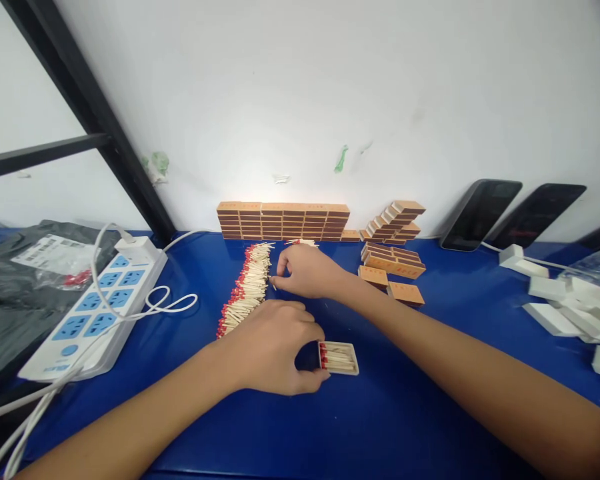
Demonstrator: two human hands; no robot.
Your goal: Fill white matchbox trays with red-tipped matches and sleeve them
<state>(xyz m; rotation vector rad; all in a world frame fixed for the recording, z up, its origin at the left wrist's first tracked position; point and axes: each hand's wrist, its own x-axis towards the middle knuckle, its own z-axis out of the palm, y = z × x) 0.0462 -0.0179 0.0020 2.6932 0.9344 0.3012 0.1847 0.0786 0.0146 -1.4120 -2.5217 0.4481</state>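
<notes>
My left hand [283,347] grips the left end of a small white matchbox tray [355,360] between thumb and fingers. Red-tipped matches [340,357] lie inside it, heads toward the hand. Beyond it, my right hand [305,270] is closed in a pinch at the right edge of a long pile of matches [253,277]; a small matchstick end seems to show at its fingertips. More matches [305,243] lie behind the right hand. The left hand hides the near end of the long pile.
Stacked matchboxes [283,220] line the wall, with more boxes [393,260] right of centre. Two dark phones [480,213] lean at the back right, near white trays [575,307]. A power strip [100,307] with white cables and a dark bag [10,280] are on the left.
</notes>
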